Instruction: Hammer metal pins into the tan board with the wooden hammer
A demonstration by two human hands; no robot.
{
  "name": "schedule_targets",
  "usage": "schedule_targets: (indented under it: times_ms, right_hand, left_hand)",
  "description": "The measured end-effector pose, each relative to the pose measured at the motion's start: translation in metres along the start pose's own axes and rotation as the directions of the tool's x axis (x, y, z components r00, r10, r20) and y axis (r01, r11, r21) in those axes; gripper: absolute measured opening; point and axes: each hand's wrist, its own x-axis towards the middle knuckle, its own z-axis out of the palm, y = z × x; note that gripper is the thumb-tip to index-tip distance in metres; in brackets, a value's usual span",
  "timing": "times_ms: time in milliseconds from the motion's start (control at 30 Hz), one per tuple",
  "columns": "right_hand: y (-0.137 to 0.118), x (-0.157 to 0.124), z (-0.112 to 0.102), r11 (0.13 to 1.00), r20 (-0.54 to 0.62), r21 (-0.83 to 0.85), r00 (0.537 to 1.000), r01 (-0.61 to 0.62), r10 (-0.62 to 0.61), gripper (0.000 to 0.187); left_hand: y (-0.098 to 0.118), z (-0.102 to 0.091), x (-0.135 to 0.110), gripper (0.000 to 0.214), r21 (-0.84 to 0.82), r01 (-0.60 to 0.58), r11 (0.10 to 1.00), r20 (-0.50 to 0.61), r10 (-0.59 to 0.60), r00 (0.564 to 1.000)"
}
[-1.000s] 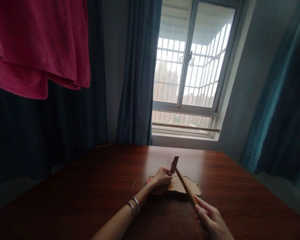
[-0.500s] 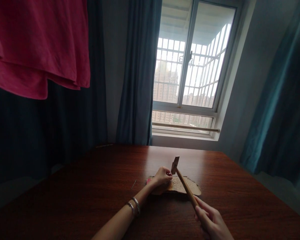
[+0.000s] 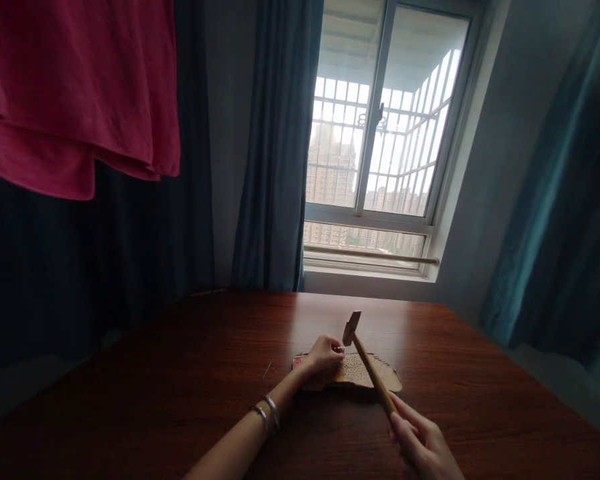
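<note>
My right hand (image 3: 425,440) is wrapped round the wooden handle of a hammer (image 3: 369,367). The hammer's head is raised just right of my left hand (image 3: 326,353) and above a piece of cardboard (image 3: 360,371) covered with many small holes. My left hand is closed in a pinch over the left part of the cardboard. Whatever its fingertips hold is too small to make out. Two bracelets circle the left wrist. A patch of pink shows at the cardboard's left end, partly behind that hand.
A thin metal nail or pin (image 3: 267,369) lies on the brown wooden table (image 3: 180,387), left of the cardboard. Behind the table are a barred window (image 3: 375,133) and blue curtains (image 3: 275,147). Pink cloth (image 3: 80,93) hangs at upper left.
The hammer's head has shifted very slightly to the right. My left hand stays nearly in place over the cardboard.
</note>
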Motion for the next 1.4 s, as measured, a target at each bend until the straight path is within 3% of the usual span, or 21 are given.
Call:
schedule_targets:
  times_ms: [733,900,1100,1233,1400]
  right_hand:
    - [-0.002,-0.002,0.0,1.0,0.011,-0.017,1.0,0.02,-0.02,0.075]
    - [-0.007,-0.009,-0.008,0.999,-0.118,-0.028,0.993,0.019,-0.022,0.071]
    - [0.0,-0.001,-0.047,0.939,-0.329,-0.327,0.919,0.107,-0.219,0.059]
    - [0.017,0.011,-0.093,0.793,-0.424,-0.604,0.875,-0.078,-0.236,0.051]
    - [0.033,0.016,-0.137,0.617,-0.44,-0.74,0.887,-0.269,-0.142,0.053]
  left_hand:
    - [0.0,-0.001,0.0,0.018,0.026,-0.005,1.0,-0.001,0.005,1.0]
    - [0.008,-0.009,-0.003,0.023,0.028,-0.006,1.0,0.064,0.005,0.998]
    - [0.023,-0.039,-0.004,0.041,-0.073,0.002,0.997,0.123,0.007,0.992]
    - [0.02,-0.065,0.006,0.043,-0.072,-0.032,0.997,0.06,0.036,0.998]
    - [0.011,-0.098,0.014,0.041,-0.088,0.037,0.995,0.01,-0.037,0.999]
